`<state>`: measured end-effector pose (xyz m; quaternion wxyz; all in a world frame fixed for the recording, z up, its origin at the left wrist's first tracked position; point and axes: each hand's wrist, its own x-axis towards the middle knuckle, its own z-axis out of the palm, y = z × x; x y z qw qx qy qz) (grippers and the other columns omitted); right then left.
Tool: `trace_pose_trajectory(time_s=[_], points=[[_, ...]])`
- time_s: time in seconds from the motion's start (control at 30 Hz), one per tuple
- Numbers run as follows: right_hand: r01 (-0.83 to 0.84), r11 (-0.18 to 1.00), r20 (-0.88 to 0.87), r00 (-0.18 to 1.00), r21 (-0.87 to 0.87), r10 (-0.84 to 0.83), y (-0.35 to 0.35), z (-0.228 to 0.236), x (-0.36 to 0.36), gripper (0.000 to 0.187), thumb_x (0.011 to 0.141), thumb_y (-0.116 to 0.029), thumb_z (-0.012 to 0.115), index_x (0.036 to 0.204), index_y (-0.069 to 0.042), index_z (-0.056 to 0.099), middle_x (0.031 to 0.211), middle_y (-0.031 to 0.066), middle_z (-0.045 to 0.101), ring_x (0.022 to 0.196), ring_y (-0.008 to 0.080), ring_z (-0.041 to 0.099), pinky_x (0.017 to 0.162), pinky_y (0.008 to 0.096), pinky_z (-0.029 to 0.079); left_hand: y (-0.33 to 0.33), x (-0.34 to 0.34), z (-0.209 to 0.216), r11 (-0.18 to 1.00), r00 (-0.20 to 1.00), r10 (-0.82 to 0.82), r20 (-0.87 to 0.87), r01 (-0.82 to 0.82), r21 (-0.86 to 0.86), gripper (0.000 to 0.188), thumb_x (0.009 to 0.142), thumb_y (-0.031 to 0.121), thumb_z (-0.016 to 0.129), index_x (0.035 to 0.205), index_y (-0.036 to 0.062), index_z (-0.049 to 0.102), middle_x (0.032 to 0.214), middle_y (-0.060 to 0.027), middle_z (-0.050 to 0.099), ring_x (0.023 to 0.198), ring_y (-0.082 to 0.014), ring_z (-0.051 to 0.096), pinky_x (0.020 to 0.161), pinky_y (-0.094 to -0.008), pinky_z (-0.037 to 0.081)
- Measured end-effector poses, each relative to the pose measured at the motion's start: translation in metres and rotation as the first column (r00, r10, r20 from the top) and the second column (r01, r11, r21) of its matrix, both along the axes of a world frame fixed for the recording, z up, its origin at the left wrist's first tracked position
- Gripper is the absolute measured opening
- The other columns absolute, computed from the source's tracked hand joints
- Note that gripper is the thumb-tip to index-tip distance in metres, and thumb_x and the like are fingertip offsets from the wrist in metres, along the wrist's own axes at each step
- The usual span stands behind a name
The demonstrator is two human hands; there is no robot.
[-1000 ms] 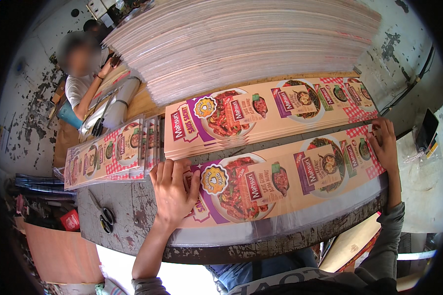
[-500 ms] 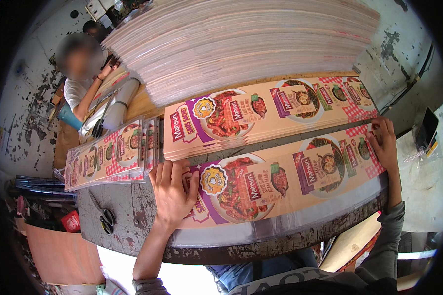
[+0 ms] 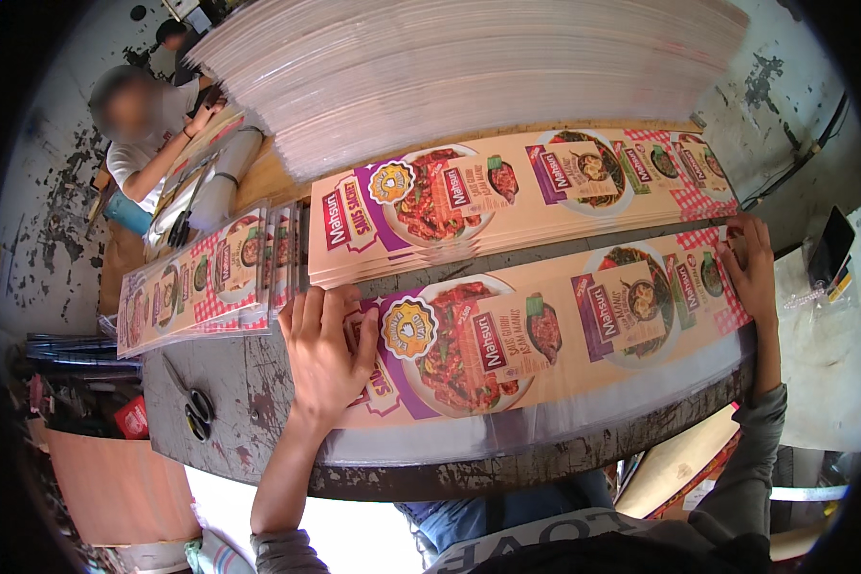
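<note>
Printed card strip (image 3: pixel 555 330) is lying lengthwise along the near edge of your dark, worn table (image 3: pixel 249 387), its picture side facing up and its length running from the left part of the table to the near right corner. Clear plastic film (image 3: pixel 507 445) is showing along the strip's near side; I cannot tell whether the strip is lying inside it or on top. Your left hand (image 3: pixel 325 349) is resting palm down over the strip's left end, the thumb spreading apart from the bent fingers. Your right hand (image 3: pixel 751 273) is touching the strip's right end, its fingers curling near the far corner. With both hands, I cannot tell whether you are clamping the strip or only pressing on it.

Just beyond the strip, a pile of printed cards (image 3: pixel 526 196) is lying nearly parallel to it, with a narrow band of table showing between. Near the far left corner of the table, a bundle of plastic-covered cards (image 3: pixel 191 282) is sitting slightly fanned. Black-handled scissors (image 3: pixel 197 411) are lying by the left edge. Past the far edge, a tall stack of pale sheets (image 3: pixel 478 86) is rising, and a co-worker (image 3: pixel 143 158) is sitting to its left.
</note>
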<state>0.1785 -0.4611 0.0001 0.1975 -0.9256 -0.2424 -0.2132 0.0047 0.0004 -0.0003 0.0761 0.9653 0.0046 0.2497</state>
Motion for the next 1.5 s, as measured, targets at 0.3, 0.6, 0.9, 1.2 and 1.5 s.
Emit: trace_pose_trajectory(time_s=[0.3,0.6,0.9,1.2,1.5], points=[[0.008,1.0,-0.035,0.999,-0.021,-0.009,-0.0007,-0.0002,0.002,0.03,0.081,-0.012,0.059,0.108,0.001,0.051,0.098,0.0168,0.052,0.092,0.0326,0.049,0.08,0.0389,0.04,-0.002,0.0007,0.004,1.0,1.0,-0.01,0.025,0.01,0.006,0.02,0.077,0.009,0.063,0.094,0.0017,0.057,0.081,-0.0098,0.056,0.078,-0.0277,0.052,0.076,-0.0392,0.036],[0.011,1.0,-0.029,1.0,0.002,-0.011,0.0,-0.0004,0.0015,0.029,0.082,-0.013,0.059,0.105,0.002,0.052,0.099,0.0164,0.053,0.093,0.0326,0.05,0.081,0.0386,0.04,-0.0028,0.0007,0.0048,1.0,0.999,-0.015,0.031,0.015,0.003,0.018,0.077,0.007,0.062,0.094,0.0008,0.057,0.08,-0.0106,0.056,0.076,-0.0282,0.052,0.074,-0.0386,0.036],[0.013,0.999,-0.04,0.999,0.029,-0.012,0.0019,0.002,0.0014,0.025,0.081,-0.015,0.061,0.099,0.0,0.052,0.093,0.0158,0.051,0.089,0.0318,0.051,0.078,0.0382,0.041,-0.0026,0.0004,0.0051,1.0,0.999,-0.014,0.042,0.013,0.004,0.018,0.078,0.008,0.062,0.094,0.0019,0.056,0.077,-0.0091,0.055,0.075,-0.0264,0.052,0.076,-0.0381,0.035],[0.043,0.999,-0.038,0.998,0.004,-0.042,0.0027,0.0009,-0.0003,0.024,0.08,-0.009,0.06,0.099,0.002,0.051,0.096,0.0145,0.052,0.089,0.0298,0.048,0.08,0.0359,0.04,-0.0013,0.0003,0.0027,1.0,0.999,-0.01,0.043,0.009,0.018,0.018,0.079,0.009,0.062,0.094,0.0017,0.057,0.076,-0.009,0.055,0.075,-0.0262,0.052,0.076,-0.038,0.035],[0.049,0.998,-0.03,0.998,0.031,-0.048,0.0024,0.0029,-0.0015,0.026,0.08,-0.016,0.063,0.098,0.0,0.052,0.093,0.0144,0.051,0.089,0.0307,0.05,0.078,0.0382,0.041,0.0,-0.0001,0.0015,1.0,0.999,-0.017,0.029,0.017,0.006,0.024,0.077,0.013,0.065,0.097,0.0034,0.056,0.078,-0.0085,0.053,0.075,-0.0257,0.051,0.079,-0.0398,0.035]])
